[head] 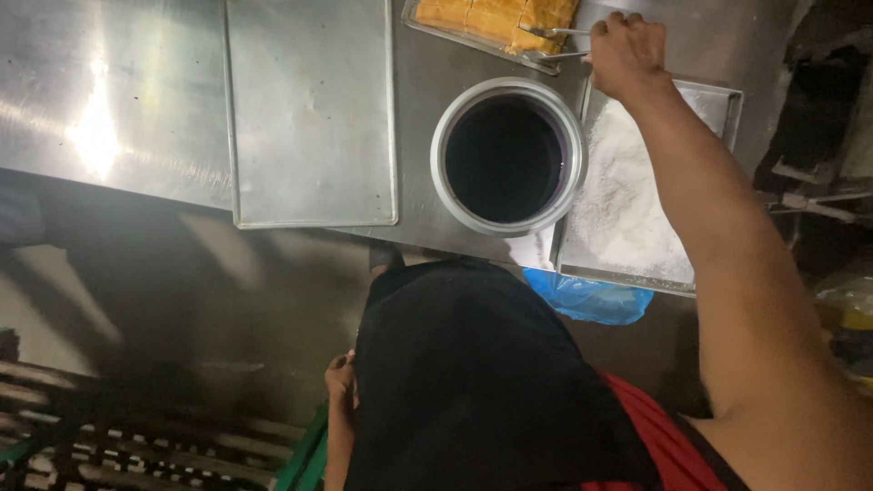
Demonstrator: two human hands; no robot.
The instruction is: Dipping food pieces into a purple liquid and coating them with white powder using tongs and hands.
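Observation:
My right hand (627, 50) reaches to the far side of the steel table and grips metal tongs (550, 44). The tong tips touch golden-yellow cake pieces (491, 18) in a tray at the top edge. A round metal pot (507, 156) holding dark liquid stands just left of my forearm. Under my forearm lies a tray of white flaky powder (618, 200). My left hand (340, 380) hangs low beside my dark apron, fingers curled, nothing seen in it.
An empty flat metal baking tray (311, 109) lies on the steel table (109, 91), overhanging its near edge. A blue plastic bag (587, 298) hangs below the powder tray. Green crate edge (305, 455) sits near the floor at bottom.

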